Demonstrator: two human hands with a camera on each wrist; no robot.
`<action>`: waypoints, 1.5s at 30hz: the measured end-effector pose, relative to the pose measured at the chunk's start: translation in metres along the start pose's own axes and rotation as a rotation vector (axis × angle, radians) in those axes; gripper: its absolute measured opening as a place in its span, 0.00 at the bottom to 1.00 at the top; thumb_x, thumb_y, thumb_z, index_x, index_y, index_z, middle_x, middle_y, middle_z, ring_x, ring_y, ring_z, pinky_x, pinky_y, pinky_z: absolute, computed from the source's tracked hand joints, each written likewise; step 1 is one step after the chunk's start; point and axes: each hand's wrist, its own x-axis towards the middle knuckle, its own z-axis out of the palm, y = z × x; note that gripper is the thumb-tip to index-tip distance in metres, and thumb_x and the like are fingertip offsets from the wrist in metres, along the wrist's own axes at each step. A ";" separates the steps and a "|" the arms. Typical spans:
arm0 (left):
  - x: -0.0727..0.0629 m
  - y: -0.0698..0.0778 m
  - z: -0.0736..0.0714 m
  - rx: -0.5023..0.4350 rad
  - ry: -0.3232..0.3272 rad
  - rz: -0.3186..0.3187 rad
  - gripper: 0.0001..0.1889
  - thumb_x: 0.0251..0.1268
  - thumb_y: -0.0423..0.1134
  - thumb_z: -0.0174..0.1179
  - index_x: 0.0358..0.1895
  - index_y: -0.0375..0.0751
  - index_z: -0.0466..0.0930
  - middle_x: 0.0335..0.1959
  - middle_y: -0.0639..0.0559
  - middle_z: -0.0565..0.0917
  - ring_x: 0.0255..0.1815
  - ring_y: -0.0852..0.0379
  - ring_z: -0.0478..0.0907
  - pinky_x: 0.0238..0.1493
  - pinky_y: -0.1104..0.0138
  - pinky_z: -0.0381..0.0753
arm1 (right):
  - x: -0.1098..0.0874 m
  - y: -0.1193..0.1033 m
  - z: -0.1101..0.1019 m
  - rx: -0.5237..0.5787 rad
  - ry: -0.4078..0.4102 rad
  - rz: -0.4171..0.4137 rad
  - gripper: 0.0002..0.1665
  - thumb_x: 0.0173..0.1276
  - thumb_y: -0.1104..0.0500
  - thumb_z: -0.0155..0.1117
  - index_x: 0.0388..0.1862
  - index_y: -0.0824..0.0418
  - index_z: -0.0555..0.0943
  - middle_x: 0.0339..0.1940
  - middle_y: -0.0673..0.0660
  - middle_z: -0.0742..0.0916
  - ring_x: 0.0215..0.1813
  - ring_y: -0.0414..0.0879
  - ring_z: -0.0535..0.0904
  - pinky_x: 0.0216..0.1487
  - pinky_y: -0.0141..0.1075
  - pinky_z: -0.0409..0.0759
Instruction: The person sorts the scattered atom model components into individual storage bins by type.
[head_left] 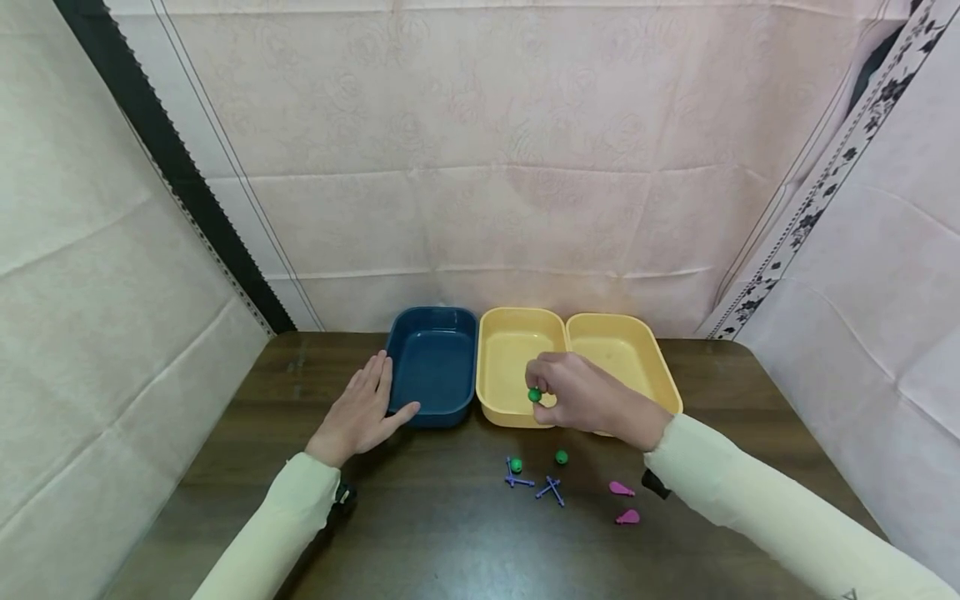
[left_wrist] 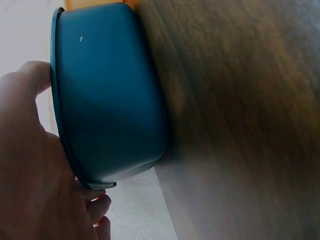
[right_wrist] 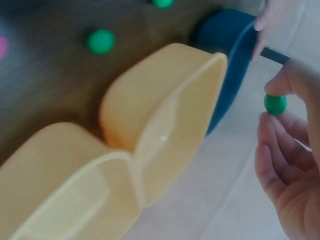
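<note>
Between thumb and fingers, my right hand [head_left: 581, 398] pinches a small green ball [right_wrist: 275, 104], held up over the front of the middle yellow tray [head_left: 508, 414]. My left hand [head_left: 365, 410] lies with straight fingers against the left rim of the blue tray [head_left: 433, 417], its thumb at the front corner. In the left wrist view the palm side meets the rim of that tray. Two more green balls, one [head_left: 562, 457] apart and one [head_left: 516, 465] beside a purple cross-shaped piece [head_left: 519, 481], lie on the table in front of the trays.
A second yellow tray [head_left: 626, 350] stands right of the middle one. Another purple cross-shaped piece [head_left: 551, 490] and two pink teardrop-shaped pieces, one [head_left: 621, 488] behind the other [head_left: 628, 517], lie on the brown table [head_left: 450, 542]. Pale cloth [head_left: 487, 217] hangs behind and at both sides.
</note>
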 end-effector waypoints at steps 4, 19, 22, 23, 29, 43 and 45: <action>0.001 0.000 0.000 -0.005 -0.002 0.001 0.55 0.77 0.72 0.45 0.85 0.27 0.41 0.88 0.32 0.42 0.89 0.34 0.42 0.88 0.41 0.46 | 0.019 -0.006 0.000 -0.001 -0.004 -0.012 0.09 0.61 0.63 0.76 0.35 0.57 0.82 0.30 0.50 0.81 0.33 0.39 0.75 0.34 0.27 0.77; 0.002 -0.001 -0.001 -0.009 -0.014 -0.002 0.56 0.77 0.72 0.45 0.85 0.27 0.39 0.89 0.33 0.40 0.90 0.34 0.41 0.88 0.41 0.46 | 0.082 -0.004 0.036 0.045 0.015 0.003 0.05 0.65 0.63 0.71 0.38 0.61 0.84 0.33 0.57 0.86 0.34 0.41 0.75 0.36 0.29 0.78; 0.003 -0.001 -0.002 -0.009 -0.017 -0.007 0.56 0.77 0.73 0.45 0.85 0.28 0.39 0.89 0.34 0.40 0.90 0.34 0.41 0.88 0.41 0.46 | 0.089 -0.001 0.046 0.050 -0.012 0.029 0.05 0.67 0.62 0.71 0.40 0.61 0.84 0.33 0.59 0.86 0.33 0.42 0.75 0.35 0.29 0.78; 0.003 -0.001 -0.002 -0.007 -0.014 -0.007 0.56 0.77 0.73 0.45 0.85 0.28 0.40 0.89 0.33 0.40 0.90 0.34 0.41 0.87 0.40 0.46 | 0.091 0.000 0.049 0.050 -0.018 0.037 0.06 0.67 0.62 0.71 0.40 0.62 0.84 0.32 0.59 0.86 0.33 0.42 0.75 0.35 0.29 0.78; 0.001 -0.002 -0.001 -0.008 -0.011 -0.009 0.56 0.76 0.74 0.45 0.85 0.28 0.40 0.89 0.34 0.41 0.90 0.34 0.42 0.87 0.40 0.47 | 0.103 0.005 0.064 0.032 -0.034 0.075 0.07 0.68 0.62 0.72 0.41 0.62 0.83 0.34 0.61 0.87 0.34 0.43 0.76 0.36 0.30 0.79; 0.000 -0.002 0.001 -0.010 -0.025 -0.015 0.56 0.77 0.73 0.44 0.86 0.29 0.39 0.89 0.34 0.40 0.90 0.35 0.41 0.88 0.41 0.46 | 0.116 0.006 0.076 0.011 -0.020 0.121 0.16 0.73 0.57 0.72 0.55 0.64 0.86 0.48 0.59 0.89 0.46 0.46 0.86 0.50 0.34 0.90; 0.000 -0.002 0.001 -0.009 -0.025 -0.012 0.56 0.77 0.74 0.44 0.86 0.29 0.39 0.89 0.34 0.40 0.90 0.35 0.41 0.87 0.41 0.47 | 0.115 0.005 0.070 0.006 -0.015 0.124 0.18 0.74 0.56 0.72 0.58 0.64 0.85 0.52 0.60 0.90 0.49 0.47 0.87 0.53 0.36 0.90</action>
